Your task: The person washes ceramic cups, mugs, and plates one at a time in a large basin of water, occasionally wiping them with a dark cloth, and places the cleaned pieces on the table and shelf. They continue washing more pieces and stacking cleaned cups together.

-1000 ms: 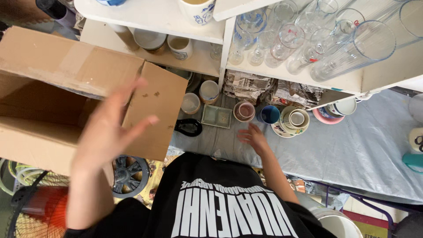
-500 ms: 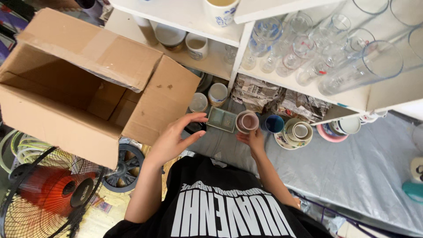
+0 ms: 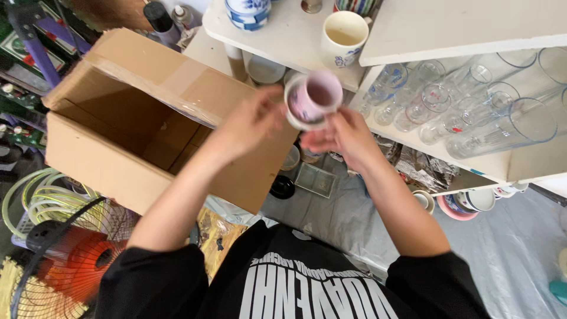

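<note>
Hovering in front of the white shelf unit, a pink-and-white patterned mug was held up between both hands, its mouth turned toward the camera and its image slightly blurred. The left hand gripped the mug's left side, fingers curled and pressed against its wall, while the right hand cupped it from below and to the right, fingers closed around its lower edge. Just behind and to the left of the mug stood a large open cardboard box, its flaps spread wide and its inside bare as far as could be seen. On the shelf top above sat a cream mug with a blue design and a blue-and-white ceramic jar. To the right, a lower shelf held a row of clear drinking glasses lying on their sides. Below the hands, a grey cloth covered the surface, with a small square glass dish, a black round lid and several small bowls lying on it. A red-orange fan stood at the lower left, near coiled green hose.
</note>
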A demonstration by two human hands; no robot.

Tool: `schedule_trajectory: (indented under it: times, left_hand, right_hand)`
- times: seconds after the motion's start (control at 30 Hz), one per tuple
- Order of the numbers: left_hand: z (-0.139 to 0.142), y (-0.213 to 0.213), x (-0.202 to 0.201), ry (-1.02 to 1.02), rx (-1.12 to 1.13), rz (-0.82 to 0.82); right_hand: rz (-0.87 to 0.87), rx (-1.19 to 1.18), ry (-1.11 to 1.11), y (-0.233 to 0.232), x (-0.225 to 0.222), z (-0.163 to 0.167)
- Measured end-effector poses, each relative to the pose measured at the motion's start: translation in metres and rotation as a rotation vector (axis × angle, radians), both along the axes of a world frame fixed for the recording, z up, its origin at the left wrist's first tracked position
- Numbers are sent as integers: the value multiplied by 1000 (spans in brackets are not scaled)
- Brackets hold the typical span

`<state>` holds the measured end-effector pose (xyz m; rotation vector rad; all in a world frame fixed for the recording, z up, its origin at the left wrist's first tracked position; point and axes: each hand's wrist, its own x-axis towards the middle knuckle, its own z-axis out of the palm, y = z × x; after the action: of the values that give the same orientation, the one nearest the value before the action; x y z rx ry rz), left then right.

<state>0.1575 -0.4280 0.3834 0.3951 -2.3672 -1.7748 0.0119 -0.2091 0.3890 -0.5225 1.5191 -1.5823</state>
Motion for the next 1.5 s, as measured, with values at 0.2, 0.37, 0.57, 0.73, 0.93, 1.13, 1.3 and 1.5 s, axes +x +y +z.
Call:
schedule_trajectory:
  times: [0.2, 0.37, 0.57, 0.73, 0.93, 1.13, 1.3, 1.5]
  left_hand:
    - [-19, -118, -85, 407, -672, 380]
    - [-44, -151, -141, 526, -615, 423]
    - [-49, -172, -163, 472, -484, 350]
    - [-37, -204, -157, 384, -327, 82]
    - [-46, -221, -157, 375, -298, -49]
    - [-48, -217, -138, 443, -344, -63]
    - [8, -153, -24, 118, -970, 164]
    - [85, -4, 92, -205, -927, 135]
  right_hand:
    - [-109, -221, -59, -96, -17, 19]
    - [-244, -232, -129, -131, -24, 2]
    - [-298, -306, -144, -153, -39, -15]
    - [-497, -352, -226, -179, -41, -17]
    - [-653, -429, -310, -210, -32, -10]
    - [-605, -437, -299, -205, -21, 6]
    - [-106, -289, -200, -94, 4, 5]
    - [-41, 39, 36, 133, 6, -59]
